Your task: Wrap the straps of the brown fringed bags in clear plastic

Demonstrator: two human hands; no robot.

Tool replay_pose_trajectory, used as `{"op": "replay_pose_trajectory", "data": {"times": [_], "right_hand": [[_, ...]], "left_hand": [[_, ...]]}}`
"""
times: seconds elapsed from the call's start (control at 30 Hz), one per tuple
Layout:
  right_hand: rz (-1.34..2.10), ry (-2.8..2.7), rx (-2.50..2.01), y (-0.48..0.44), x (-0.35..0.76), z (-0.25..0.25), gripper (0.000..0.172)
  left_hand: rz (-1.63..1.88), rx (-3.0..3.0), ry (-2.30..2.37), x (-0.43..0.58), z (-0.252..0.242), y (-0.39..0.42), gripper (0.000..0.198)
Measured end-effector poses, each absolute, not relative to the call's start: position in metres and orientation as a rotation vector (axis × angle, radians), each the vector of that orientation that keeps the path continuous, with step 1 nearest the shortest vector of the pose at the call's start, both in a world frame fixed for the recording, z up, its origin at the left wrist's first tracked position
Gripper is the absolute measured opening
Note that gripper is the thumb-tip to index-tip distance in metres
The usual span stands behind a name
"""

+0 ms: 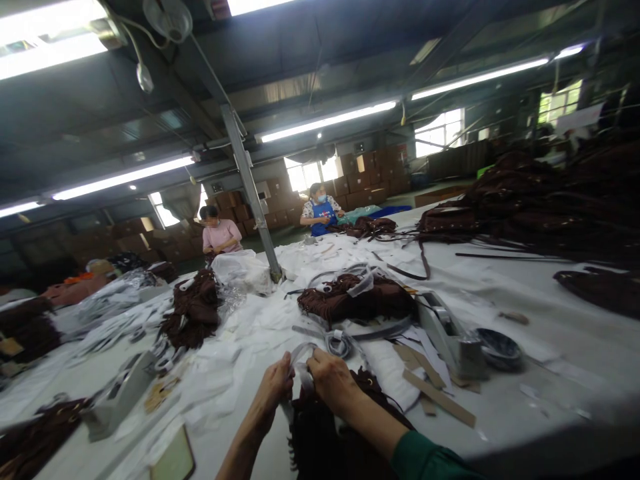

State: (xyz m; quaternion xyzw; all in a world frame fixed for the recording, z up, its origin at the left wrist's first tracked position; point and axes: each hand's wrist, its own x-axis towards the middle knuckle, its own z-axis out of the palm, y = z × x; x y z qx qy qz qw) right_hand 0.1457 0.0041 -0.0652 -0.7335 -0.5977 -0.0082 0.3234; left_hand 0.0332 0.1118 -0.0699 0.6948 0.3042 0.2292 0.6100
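My left hand (276, 388) and my right hand (333, 379) are close together above a dark brown fringed bag (320, 443) at the table's near edge. Both hands pinch a pale grey strap (303, 349) that arches between them, looking wrapped in a thin white or clear covering. Part of the bag lies hidden beneath my right forearm. Just beyond my fingers is a coiled grey strap (339, 343). Farther up lies another brown fringed bag (357, 298) with a pale strap over it.
A grey tape dispenser (450, 337) stands to the right beside a dark wrapped roll (499, 348); another dispenser (120, 393) is at left. Cardboard strips (440, 398) and white wrapping sheets (225, 373) litter the table. A metal post (253, 193) rises mid-table. Two people sit across.
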Motion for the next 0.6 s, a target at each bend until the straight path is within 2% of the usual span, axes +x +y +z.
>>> {"op": "replay_pose_trajectory", "data": {"times": [0.3, 0.47, 0.6], "right_hand": [[0.289, -0.92, -1.793, 0.034, 0.138, -0.085, 0.029], [0.594, -0.486, -1.471, 0.049, 0.134, -0.088, 0.03], [0.871, -0.235, -1.122, 0.048, 0.137, -0.087, 0.027]], "left_hand": [[0.728, 1.747, 0.696, 0.045, -0.084, 0.103, 0.043], [0.794, 1.83, 0.699, 0.047, -0.081, 0.103, 0.041], [0.791, 1.785, 0.686, 0.05, -0.079, 0.102, 0.049]]}}
